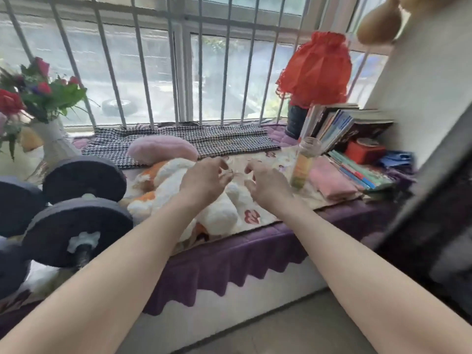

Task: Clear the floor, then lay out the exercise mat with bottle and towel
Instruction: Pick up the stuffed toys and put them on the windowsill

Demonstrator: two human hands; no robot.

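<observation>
Both forearms reach in from the near edge, and the left hand [204, 181] and right hand [268, 186] sit close together over a purple-covered window seat [242, 254]. The fingers [224, 171] of each hand are loosely curled and spread fairly wide, with nothing held in them; the two sets of fingertips almost face each other across a small gap.

Just to the right of the right fingers stands the bottle [305, 164], upright on a flowered cloth, clear at the top with yellow-green lower down. Touching or nearly touching its far right side lies the pink towel [332, 183], folded flat.

Directly under the left fingers and wrist sprawls a white and orange plush toy [219, 213]; whether the hand touches it cannot be told. Beyond the fingers lie a pink cushion [163, 149] and a houndstooth cloth [217, 139] along the barred window.

Farther right of the towel a flat stack of books [362, 173] rests beside a red box [365, 150], with more books [337, 123] leaning behind the bottle and a red-shaded lamp [316, 70] behind those.

Well to the left of the left fingers rest dark dumbbells [76, 231] on the seat, and past them a white vase [51, 141] of red flowers [38, 93]. Grey floor [306, 328] shows below the seat's scalloped edge.
</observation>
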